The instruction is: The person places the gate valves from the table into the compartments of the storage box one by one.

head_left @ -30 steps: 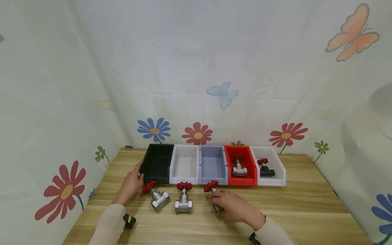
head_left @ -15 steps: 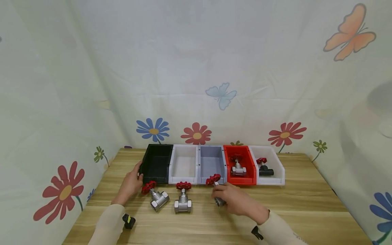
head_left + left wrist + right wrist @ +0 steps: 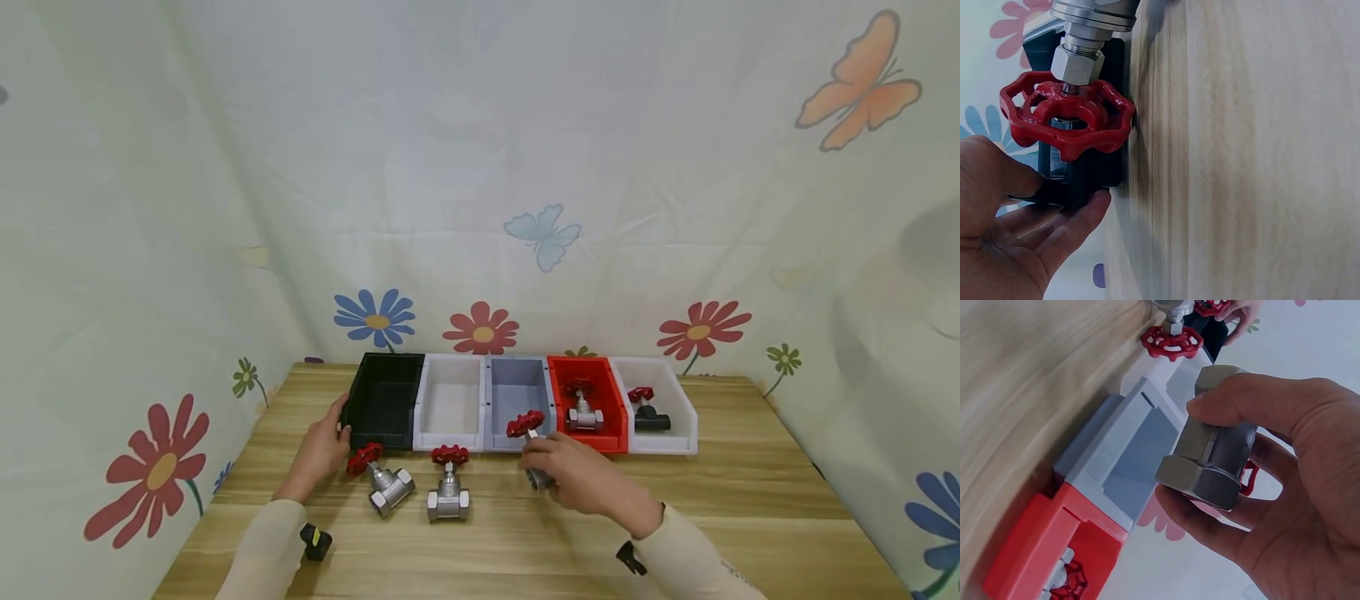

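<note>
My right hand (image 3: 581, 475) grips the metal body of a red-handled valve (image 3: 538, 478) just in front of the grey bin (image 3: 521, 400); in the right wrist view thumb and fingers pinch the hex-ended body (image 3: 1210, 447). With my left hand (image 3: 321, 450) I hold the left side wall of the black bin (image 3: 385, 440), thumb on its rim and fingers outside, as the left wrist view shows. Two more metal valves with red handwheels lie on the table, one tilted (image 3: 392, 490) by the black bin, one upright in view (image 3: 448, 500) before the left white bin (image 3: 452, 404).
The red bin (image 3: 615, 442) holds a metal valve (image 3: 585, 418). In the right white bin (image 3: 686, 433) lies a black valve (image 3: 651, 419) with a red handle. All five bins stand side by side along the back of the wooden table (image 3: 450, 567), before a flowered curtain.
My right hand has lifted the valve off the table and carried it slightly right and toward the grey bin. The left hand has stayed at the black bin.
</note>
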### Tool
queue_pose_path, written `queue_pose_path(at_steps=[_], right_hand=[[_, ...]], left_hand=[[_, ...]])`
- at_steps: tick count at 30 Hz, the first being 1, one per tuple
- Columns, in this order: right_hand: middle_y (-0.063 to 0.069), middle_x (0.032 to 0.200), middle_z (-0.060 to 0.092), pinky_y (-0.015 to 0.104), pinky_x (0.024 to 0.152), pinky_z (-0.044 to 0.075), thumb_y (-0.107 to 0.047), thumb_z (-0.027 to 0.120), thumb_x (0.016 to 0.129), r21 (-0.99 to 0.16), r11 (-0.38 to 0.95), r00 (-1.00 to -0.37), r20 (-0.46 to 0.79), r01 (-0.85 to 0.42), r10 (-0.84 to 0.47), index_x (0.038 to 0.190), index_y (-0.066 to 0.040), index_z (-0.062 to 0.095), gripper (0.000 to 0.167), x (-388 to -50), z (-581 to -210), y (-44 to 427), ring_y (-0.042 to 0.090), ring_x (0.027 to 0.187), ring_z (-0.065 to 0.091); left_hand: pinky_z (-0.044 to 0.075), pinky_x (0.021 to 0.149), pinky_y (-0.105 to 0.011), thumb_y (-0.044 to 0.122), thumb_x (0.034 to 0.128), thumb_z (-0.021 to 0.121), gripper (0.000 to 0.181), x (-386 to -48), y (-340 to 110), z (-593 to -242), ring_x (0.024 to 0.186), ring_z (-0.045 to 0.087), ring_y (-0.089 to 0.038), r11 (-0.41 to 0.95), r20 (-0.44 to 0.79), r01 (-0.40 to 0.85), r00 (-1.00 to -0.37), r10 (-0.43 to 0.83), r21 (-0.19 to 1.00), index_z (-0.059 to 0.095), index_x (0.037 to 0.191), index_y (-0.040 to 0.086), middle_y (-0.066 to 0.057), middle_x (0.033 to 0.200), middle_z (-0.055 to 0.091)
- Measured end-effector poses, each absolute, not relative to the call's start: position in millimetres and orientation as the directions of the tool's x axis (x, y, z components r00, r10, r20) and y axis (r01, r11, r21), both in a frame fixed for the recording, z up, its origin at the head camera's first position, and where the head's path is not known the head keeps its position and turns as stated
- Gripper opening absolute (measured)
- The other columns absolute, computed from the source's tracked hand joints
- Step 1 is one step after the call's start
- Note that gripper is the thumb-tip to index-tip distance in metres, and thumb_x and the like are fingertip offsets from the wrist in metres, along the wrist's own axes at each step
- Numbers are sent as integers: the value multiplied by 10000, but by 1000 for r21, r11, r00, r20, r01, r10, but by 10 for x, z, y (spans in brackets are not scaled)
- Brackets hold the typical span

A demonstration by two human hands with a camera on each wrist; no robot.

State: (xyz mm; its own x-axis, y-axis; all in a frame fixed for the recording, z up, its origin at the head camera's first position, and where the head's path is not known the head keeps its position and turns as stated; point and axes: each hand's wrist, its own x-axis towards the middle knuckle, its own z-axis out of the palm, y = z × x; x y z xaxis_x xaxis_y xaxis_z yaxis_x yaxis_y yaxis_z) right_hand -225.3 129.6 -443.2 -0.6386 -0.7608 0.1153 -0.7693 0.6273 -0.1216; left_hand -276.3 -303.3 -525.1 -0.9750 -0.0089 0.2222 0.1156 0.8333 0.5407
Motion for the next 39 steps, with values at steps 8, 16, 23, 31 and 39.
queue_pose_path(at_steps=[8,16,23,31,39], right_hand=[[-12,1210,656,372,919,536,-42,790,759,-124,633,-644,119,-765,-756,1151,-203,711,430,-2319,-4312,1294,195,1071,592],[9,1220,649,371,918,544,-37,777,766,-111,641,-650,163,-759,-742,1181,-172,698,444,-2400,-4153,1286,215,1107,599],[14,1217,642,364,910,547,-67,809,760,-108,651,-659,180,-752,-731,1196,-159,691,462,-2476,-4064,1276,216,1109,596],[20,1232,645,401,930,539,-91,813,761,-104,688,-694,175,-718,-698,1217,-149,672,482,-2562,-4012,1240,225,1104,604],[25,1216,653,399,956,527,-121,827,763,-96,716,-719,193,-691,-668,1214,-149,684,474,-2680,-4007,1207,213,1094,611]], left_hand=[[435,658,-360,54,965,514,610,-2772,-3049,-5247,622,507,-173,833,194,99,-981,-10,544,273,1523,6,-309,1172,630],[423,641,-339,52,965,512,607,-2775,-3059,-5257,610,501,-165,828,195,104,-981,-6,551,272,1520,0,-309,1172,628],[414,627,-335,53,963,516,606,-2781,-3060,-5267,598,495,-163,830,204,109,-979,-5,546,279,1519,3,-298,1123,643],[427,645,-348,56,967,512,609,-2776,-3058,-5266,616,508,-169,831,195,103,-981,-6,546,270,1525,8,-313,1165,630],[432,646,-352,57,967,513,612,-2772,-3059,-5263,617,515,-169,830,197,106,-980,-5,548,268,1525,4,-317,1156,633]])
